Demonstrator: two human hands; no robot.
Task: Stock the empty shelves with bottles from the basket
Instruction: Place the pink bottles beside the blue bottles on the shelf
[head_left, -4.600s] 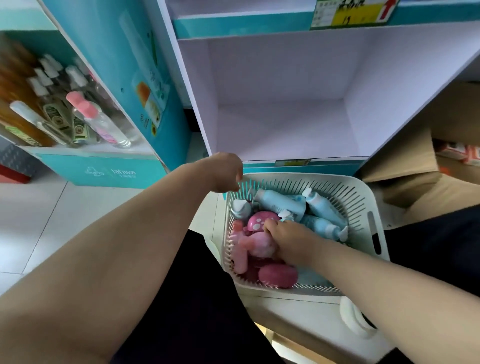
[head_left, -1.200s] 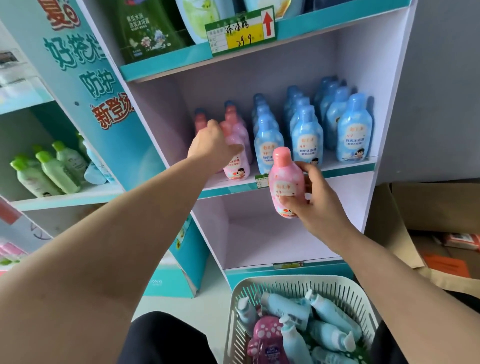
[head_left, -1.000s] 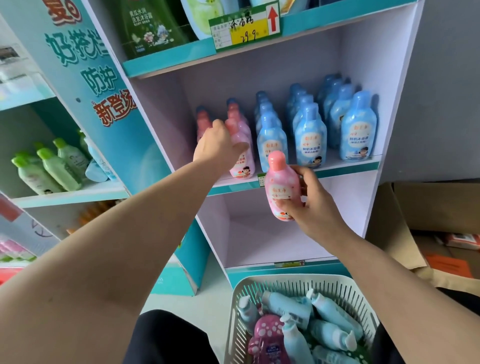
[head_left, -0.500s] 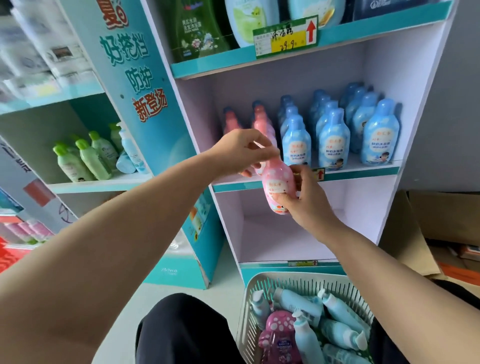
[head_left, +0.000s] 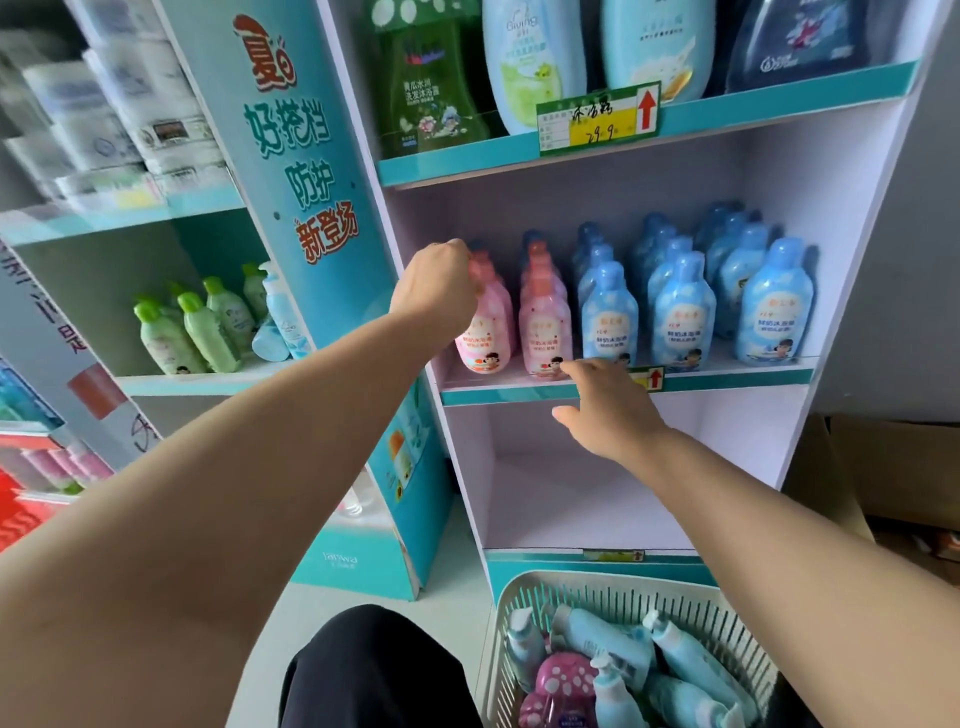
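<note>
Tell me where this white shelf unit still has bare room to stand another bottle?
The lower white compartment, between the teal shelf edge above and the white slotted plastic basket below, is bare. The middle shelf is crowded: pink plastic bottles and blue plastic bottles line its front, and the left hand holds the leftmost pink bottle.

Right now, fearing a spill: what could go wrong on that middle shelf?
The left hand holds the top of the front-left pink bottle, which stands near the shelf edge; a jerky release could tip it forward. The open right hand sits just below the neighbouring pink bottle and might knock it.
</note>
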